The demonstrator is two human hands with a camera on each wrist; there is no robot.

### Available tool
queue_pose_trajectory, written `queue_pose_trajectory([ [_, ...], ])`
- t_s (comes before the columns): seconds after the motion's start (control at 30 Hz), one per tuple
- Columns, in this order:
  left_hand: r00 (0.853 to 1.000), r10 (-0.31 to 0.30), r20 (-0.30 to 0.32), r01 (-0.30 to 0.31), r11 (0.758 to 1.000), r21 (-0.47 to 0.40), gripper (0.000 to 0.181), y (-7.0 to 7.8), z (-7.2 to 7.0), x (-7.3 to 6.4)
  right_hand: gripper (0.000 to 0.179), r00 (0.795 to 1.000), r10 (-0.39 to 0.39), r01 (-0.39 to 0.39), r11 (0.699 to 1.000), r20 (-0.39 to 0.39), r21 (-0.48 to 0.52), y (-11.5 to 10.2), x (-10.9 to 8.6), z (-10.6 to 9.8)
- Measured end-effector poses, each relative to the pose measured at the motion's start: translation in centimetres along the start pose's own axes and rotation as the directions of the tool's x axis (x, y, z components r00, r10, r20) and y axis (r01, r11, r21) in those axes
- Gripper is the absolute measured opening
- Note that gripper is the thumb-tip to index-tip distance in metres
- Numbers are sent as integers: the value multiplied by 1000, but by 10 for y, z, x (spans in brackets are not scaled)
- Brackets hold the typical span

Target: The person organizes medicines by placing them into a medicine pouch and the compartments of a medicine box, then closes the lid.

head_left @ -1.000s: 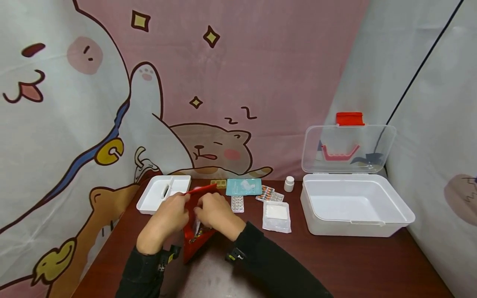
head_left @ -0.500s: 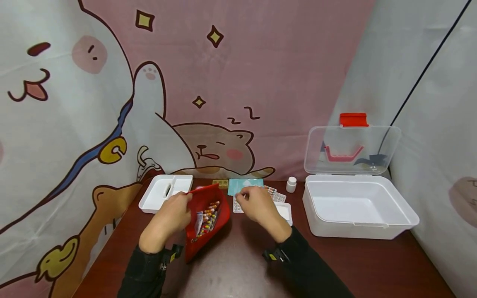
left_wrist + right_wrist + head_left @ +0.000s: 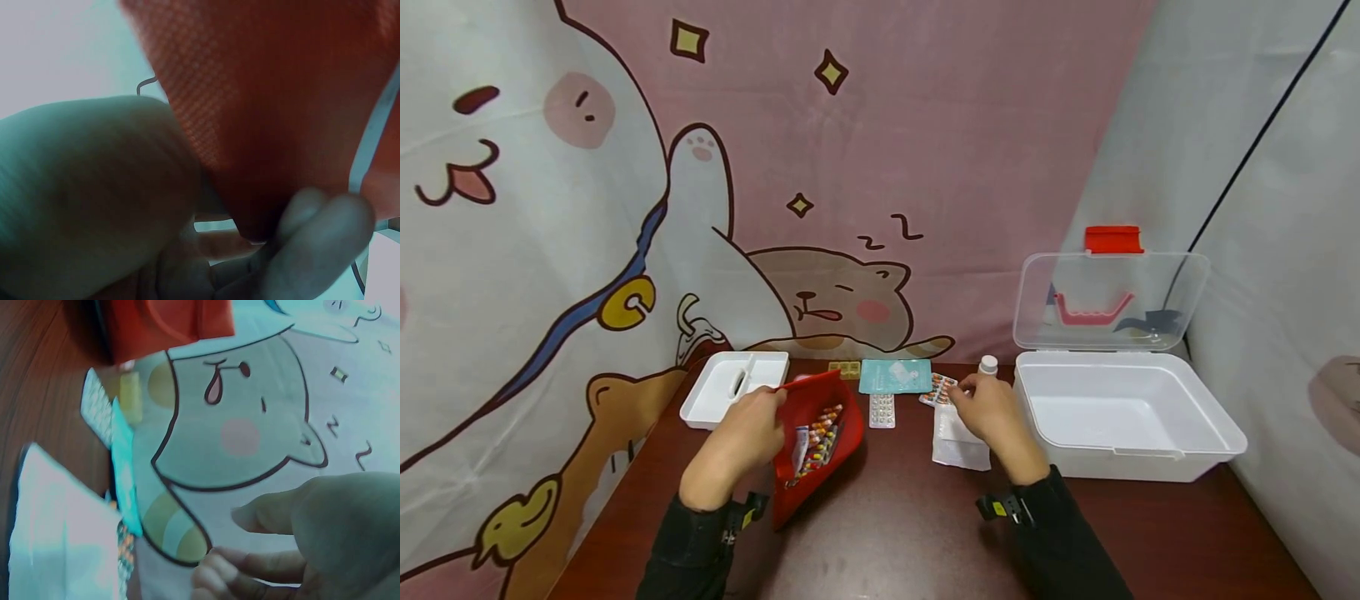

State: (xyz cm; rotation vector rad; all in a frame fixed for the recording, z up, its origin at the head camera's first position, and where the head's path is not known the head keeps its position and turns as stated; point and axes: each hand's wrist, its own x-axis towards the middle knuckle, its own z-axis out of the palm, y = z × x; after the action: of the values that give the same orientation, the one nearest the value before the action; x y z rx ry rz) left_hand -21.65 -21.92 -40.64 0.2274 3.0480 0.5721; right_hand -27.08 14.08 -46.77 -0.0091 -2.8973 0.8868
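My left hand [image 3: 737, 442] grips the upper left edge of a red pouch [image 3: 786, 500]. In the left wrist view its thumb and fingers pinch a corner of the red fabric [image 3: 275, 106]. The pouch gapes, with blister packs of capsules [image 3: 822, 442] inside. My right hand [image 3: 1000, 421] hovers near a white gauze packet [image 3: 961, 452], overlapping it in the head view. Thumb and fingertips are apart with nothing between them in the right wrist view. Just beyond this hand stands a white pill bottle [image 3: 988, 365], partly hidden. Orange capsule blister packs [image 3: 937, 388] lie to its left.
A teal packet [image 3: 895, 377], a white blister pack [image 3: 882, 411] and a small yellow case [image 3: 846, 369] lie at the back. On the left is a white tray [image 3: 703, 410]. An open white box [image 3: 1120, 467] with a clear lid [image 3: 1090, 333] stands at right.
My right hand has moved from the red pouch's mouth rightward across the table to the gauze packet and bottle. The pouch's mouth now shows wide open, while my left hand keeps its hold.
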Motion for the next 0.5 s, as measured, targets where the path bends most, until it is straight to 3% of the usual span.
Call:
queue_pose_trajectory([
  [0.5, 1000, -23, 9, 24, 1000, -20, 53, -1, 1, -1, 54, 986, 63, -32, 980, 155, -197, 21, 3, 8],
])
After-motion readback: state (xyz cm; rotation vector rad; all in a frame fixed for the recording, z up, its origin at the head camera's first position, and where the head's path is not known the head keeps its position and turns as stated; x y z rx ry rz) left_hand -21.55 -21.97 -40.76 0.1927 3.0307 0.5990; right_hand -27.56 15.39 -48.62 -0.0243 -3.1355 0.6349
